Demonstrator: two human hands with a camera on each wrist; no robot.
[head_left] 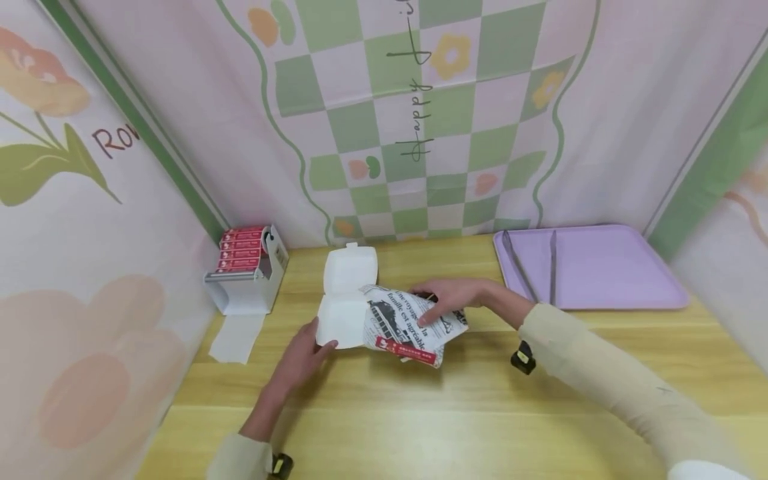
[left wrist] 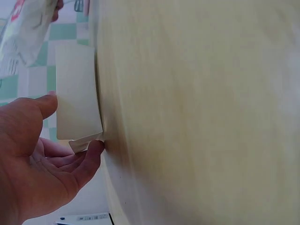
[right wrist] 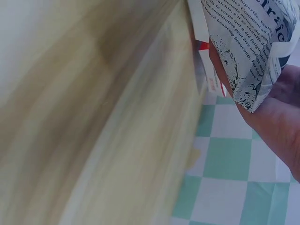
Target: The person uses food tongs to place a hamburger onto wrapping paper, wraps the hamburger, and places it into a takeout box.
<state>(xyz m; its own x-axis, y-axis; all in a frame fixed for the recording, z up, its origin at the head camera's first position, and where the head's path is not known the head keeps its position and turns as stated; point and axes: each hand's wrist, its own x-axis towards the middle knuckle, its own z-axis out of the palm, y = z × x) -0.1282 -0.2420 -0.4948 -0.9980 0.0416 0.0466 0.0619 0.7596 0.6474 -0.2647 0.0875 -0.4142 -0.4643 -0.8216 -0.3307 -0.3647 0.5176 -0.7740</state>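
Note:
A white clamshell takeout box [head_left: 342,319] lies open on the table, its lid folded back toward the wall. My left hand [head_left: 299,359] holds the box by its near left corner; in the left wrist view, thumb and fingertips touch the box's side [left wrist: 76,93]. From above, my right hand [head_left: 459,297] grips a food parcel wrapped in newsprint paper [head_left: 393,320], closed with a red sticker [head_left: 408,351]. The parcel is tilted, its left end over the box's right part, the rest past the edge. Its contents are hidden by the paper.
At the left stands a label dispenser [head_left: 273,267] with a roll of red stickers [head_left: 241,250] and a pale strip hanging down its front. A purple tray [head_left: 612,267] with metal tongs [head_left: 553,267] on it lies at the back right. A patterned curtain [head_left: 408,133] closes off the back.

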